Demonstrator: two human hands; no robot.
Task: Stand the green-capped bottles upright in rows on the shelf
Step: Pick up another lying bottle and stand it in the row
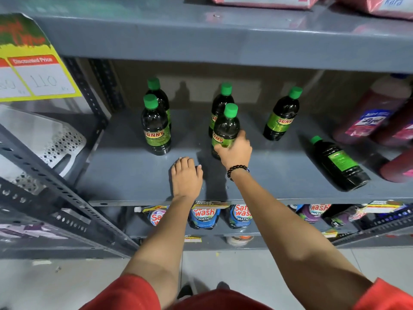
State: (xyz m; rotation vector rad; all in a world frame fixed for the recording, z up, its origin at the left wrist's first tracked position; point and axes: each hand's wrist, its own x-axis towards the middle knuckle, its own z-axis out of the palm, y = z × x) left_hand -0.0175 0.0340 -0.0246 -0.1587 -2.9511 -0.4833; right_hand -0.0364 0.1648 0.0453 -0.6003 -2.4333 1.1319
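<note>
The grey shelf [134, 175] has six green-capped bottles on it, all full of dark liquid. Five stand up: two at the far left, one behind the other [156, 128], two in the middle, and one [282, 117] more to the right. The sixth bottle [338, 163] lies on its side near the right. The right hand [234, 152] grips the near middle bottle [225, 128]. The left hand [186, 177] lies flat and open on the shelf. Red bottles [371, 117] stand at the far right.
</note>
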